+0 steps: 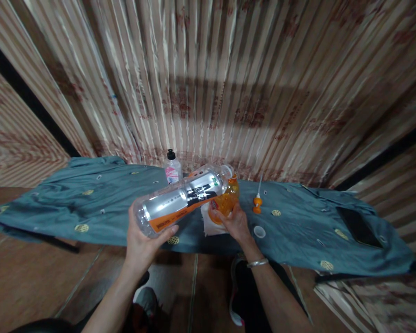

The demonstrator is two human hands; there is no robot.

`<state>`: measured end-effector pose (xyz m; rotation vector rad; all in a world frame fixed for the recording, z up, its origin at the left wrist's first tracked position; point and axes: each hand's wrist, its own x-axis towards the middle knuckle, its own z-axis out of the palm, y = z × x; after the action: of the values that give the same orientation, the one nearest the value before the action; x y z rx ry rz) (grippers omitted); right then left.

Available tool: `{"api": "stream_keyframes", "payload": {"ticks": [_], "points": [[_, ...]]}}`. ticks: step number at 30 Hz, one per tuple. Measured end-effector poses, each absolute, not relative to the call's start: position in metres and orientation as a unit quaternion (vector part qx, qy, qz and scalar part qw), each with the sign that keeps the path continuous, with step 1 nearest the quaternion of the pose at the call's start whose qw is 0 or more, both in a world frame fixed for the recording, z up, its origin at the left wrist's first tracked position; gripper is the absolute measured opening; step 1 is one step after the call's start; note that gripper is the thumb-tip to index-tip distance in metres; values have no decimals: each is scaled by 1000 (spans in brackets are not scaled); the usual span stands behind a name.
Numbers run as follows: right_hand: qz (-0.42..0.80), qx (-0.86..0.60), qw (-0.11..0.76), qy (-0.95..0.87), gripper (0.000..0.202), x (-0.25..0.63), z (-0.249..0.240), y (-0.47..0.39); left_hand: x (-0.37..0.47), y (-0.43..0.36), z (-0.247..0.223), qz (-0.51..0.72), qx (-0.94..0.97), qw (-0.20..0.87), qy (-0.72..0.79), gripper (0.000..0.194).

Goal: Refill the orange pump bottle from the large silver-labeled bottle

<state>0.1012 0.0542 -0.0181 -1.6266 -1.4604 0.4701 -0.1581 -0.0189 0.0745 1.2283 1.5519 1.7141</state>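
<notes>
My left hand point(143, 240) grips the base of a large clear bottle point(183, 199) with a silver, orange and black label, tilted so its mouth points right and slightly up. That mouth is at the top of an orange bottle point(229, 201), which stands upright below it. Around the orange bottle's lower right side, my right hand point(235, 222) is closed. A white cloth or tissue point(211, 226) lies beneath the orange bottle. Whether liquid passes between the two bottles cannot be made out. Right of them lie an orange pump top point(257, 203) with a clear tube and a white cap point(260, 231).
A clear bottle with a black cap and pink label point(172, 171) stands behind the tilted bottle. A dark phone point(358, 226) lies at the right on the green cloth-covered table point(107, 208). Pleated curtains point(208, 92) hang behind.
</notes>
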Motion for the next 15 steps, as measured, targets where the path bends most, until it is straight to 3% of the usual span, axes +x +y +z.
{"api": "stream_keyframes", "payload": {"ticks": [15], "points": [[154,-653,445,-594,57,97,-28,61,-164,-16,74,629,451,264,575,99]]}}
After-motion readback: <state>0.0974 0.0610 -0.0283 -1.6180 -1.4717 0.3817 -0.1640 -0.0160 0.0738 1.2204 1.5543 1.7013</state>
